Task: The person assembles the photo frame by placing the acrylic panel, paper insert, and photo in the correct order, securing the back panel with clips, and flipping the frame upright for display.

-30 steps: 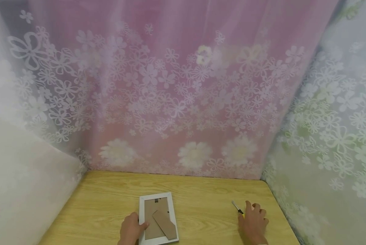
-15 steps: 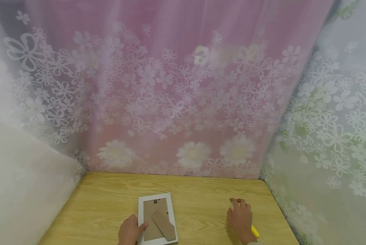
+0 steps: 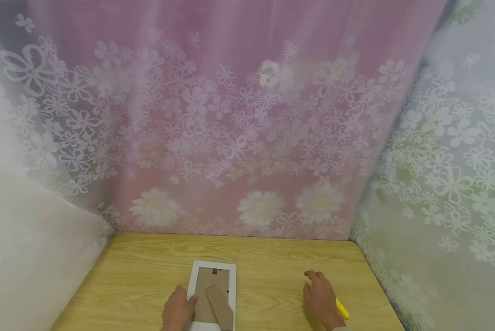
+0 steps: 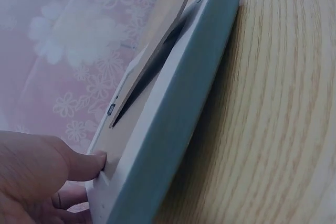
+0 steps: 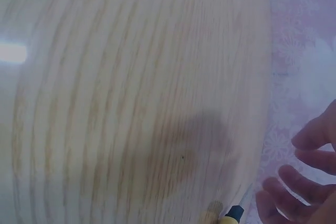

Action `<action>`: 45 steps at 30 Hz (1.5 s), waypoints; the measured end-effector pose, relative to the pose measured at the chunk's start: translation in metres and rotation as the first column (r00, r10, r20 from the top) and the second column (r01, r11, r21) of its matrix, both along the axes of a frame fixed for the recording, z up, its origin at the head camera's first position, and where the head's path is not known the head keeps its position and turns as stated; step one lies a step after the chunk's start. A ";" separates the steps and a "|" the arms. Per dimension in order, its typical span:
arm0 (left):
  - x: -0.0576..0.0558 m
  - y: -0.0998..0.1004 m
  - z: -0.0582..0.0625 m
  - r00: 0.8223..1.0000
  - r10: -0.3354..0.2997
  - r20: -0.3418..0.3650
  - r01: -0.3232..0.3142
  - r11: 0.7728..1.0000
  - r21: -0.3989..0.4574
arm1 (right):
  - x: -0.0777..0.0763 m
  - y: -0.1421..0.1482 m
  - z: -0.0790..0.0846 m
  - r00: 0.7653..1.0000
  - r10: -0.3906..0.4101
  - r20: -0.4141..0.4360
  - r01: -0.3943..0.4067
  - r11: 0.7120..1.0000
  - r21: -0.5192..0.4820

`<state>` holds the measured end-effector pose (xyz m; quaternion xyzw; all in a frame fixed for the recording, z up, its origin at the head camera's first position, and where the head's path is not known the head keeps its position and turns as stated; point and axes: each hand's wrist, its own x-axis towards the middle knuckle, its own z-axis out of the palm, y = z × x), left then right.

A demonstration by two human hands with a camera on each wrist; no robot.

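Note:
A white picture frame [image 3: 233, 287] lies back side up at the near middle of the table, its brown backing and cardboard stand leg [image 3: 219, 303] showing. My left hand [image 3: 177, 309] grips its left edge, thumb on the backing. In the left wrist view the frame is tilted, its leg [image 4: 152, 61] sticking out at an angle. To the right, my right hand [image 3: 319, 296] hovers over the table with fingers loosely bent and nothing held. Partly covered by that hand is a screwdriver with a yellow handle [image 3: 341, 309]; its black collar [image 5: 234, 212] shows in the right wrist view.
The wood-grain table [image 3: 268, 276] carries the frame and screwdriver. A pink flowered curtain [image 3: 239, 138] hangs along its back edge, with pale flowered cloth [image 3: 450, 184] along the right side and a whitish sheet [image 3: 36, 239] on the left.
My right hand has moved left from the screwdriver handle, so its yellow end now shows beside the wrist. In my left hand the picture frame has turned and tilted slightly.

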<state>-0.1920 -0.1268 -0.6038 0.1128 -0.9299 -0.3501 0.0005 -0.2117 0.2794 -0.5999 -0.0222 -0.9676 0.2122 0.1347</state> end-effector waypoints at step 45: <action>0.001 0.028 0.051 0.907 0.076 -0.414 0.006 0.981 0.195 | -0.012 -0.032 0.003 0.933 0.331 0.140 -0.302 0.934 -0.192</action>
